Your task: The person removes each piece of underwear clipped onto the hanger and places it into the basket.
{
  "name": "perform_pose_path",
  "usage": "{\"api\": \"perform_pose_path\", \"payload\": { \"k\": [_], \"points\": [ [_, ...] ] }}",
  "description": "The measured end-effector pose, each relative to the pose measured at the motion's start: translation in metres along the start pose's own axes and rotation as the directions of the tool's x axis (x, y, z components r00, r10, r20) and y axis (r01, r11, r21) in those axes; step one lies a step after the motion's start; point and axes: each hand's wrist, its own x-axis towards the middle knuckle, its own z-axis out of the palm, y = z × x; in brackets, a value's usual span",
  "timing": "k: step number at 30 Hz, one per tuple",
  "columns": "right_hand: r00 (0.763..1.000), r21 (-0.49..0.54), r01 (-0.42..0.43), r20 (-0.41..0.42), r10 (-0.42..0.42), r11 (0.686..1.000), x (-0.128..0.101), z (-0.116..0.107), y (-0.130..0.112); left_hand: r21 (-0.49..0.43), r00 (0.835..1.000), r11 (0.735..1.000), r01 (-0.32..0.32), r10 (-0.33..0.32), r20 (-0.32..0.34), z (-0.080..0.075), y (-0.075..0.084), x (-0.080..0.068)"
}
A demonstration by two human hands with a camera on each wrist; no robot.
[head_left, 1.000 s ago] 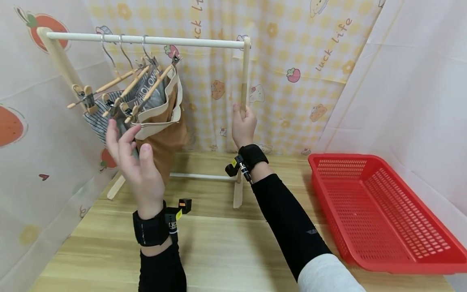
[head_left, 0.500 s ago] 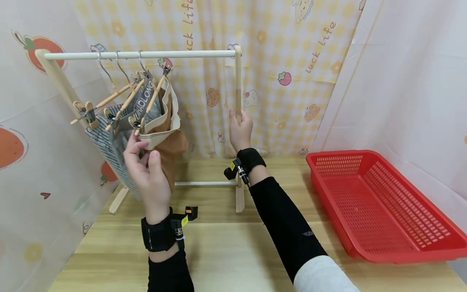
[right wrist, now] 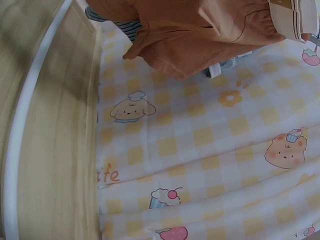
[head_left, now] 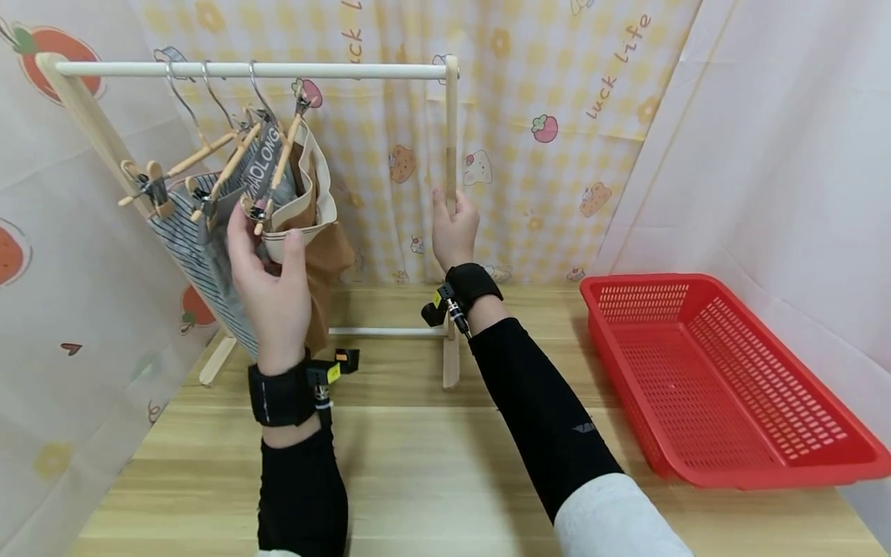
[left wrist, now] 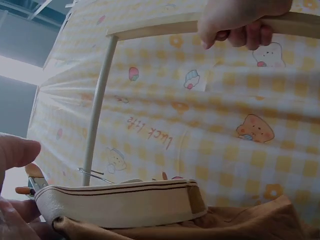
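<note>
Brown shorts (head_left: 326,251) with a cream elastic waistband (left wrist: 120,202) hang by clips from the front wooden hanger (head_left: 284,166). My left hand (head_left: 271,298) is raised at that hanger's near clip (head_left: 256,213). Its fingers reach the clip from the left, while the thumb (left wrist: 20,151) stands apart from them with a gap between. My right hand (head_left: 455,236) grips the right upright (head_left: 451,131) of the clothes rack, fingers wrapped round the wood. Behind the shorts hang a grey garment (head_left: 221,255) and a striped one (head_left: 198,251), on two more clip hangers.
A white rail (head_left: 362,71) runs across the rack's top, and a lower white bar (head_left: 386,333) joins its feet. On the right of the wooden table (head_left: 418,464) stands a red perforated basket (head_left: 626,387). Patterned curtains (head_left: 543,193) close off the back and sides.
My left hand has moved up to the front hanger's near clip, its fingers now by the clip and waistband. My right hand keeps its grip on the upright. The head view has shifted slightly.
</note>
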Motion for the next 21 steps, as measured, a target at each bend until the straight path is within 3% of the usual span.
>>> {"api": "perform_pose_path", "payload": {
  "k": [6,12,15,21],
  "points": [
    [1.000,0.009,-0.012,-0.007,0.012,1.000,0.000,0.003,0.002,0.072,0.997,0.996,0.060,-0.062,0.034,0.000,-0.002,0.023],
    [1.000,-0.018,-0.011,0.004,0.011,1.000,-0.003,0.002,0.006,0.227,0.996,0.972,0.064,-0.077,0.049,0.004,0.005,0.026],
    [1.000,-0.030,0.002,0.000,-0.002,1.000,-0.003,0.002,0.007,0.212,0.995,0.975,0.069,-0.082,0.055,0.010,0.018,0.026],
    [1.000,-0.011,0.014,0.001,-0.014,1.000,0.000,0.001,0.005,0.100,0.996,0.995,0.007,-0.015,0.088,0.014,0.002,0.043]
  ]
}}
